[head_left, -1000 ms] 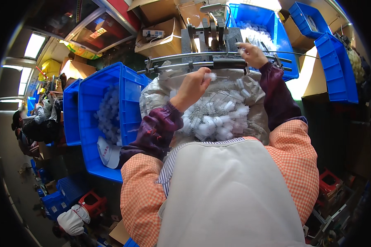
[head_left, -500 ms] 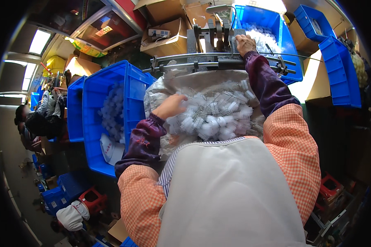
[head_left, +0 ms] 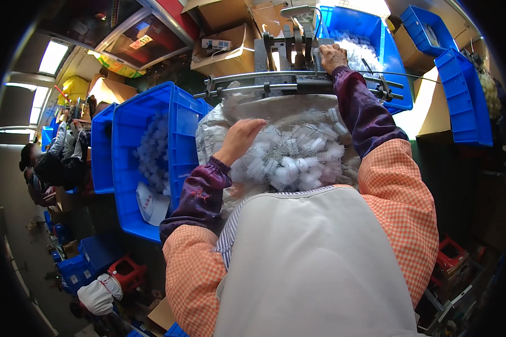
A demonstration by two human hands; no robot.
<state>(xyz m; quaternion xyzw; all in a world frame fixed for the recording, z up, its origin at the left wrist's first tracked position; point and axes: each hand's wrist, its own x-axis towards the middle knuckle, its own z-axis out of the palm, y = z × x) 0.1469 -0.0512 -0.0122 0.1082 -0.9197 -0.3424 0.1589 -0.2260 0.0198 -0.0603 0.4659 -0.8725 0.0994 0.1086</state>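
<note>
A heap of small translucent white plastic pieces [head_left: 298,163], some ribbed and mixed with thin metal wires, lies on a pale sheet [head_left: 210,132] in front of me. My left hand [head_left: 241,140] is over the heap's far left side, its fingers pressed together and pointing right. Whatever is between the fingertips is too small to make out. Farther off, my right hand [head_left: 332,58] bends its fingers over the right end of a dark metal machine [head_left: 298,48] with upright plates. Its fingertips and anything under them are hidden.
Horizontal metal rods [head_left: 247,90] run between the heap and the machine. To the left, a blue bin [head_left: 180,135] holds white pieces; another blue bin [head_left: 396,70] with white pieces stands far right. A cardboard box [head_left: 239,59] sits beside the machine. Another person [head_left: 62,160] works far left.
My left hand has risen from the heap toward the machine, and its fingers have come together. My right hand stays at the machine with only a slight shift.
</note>
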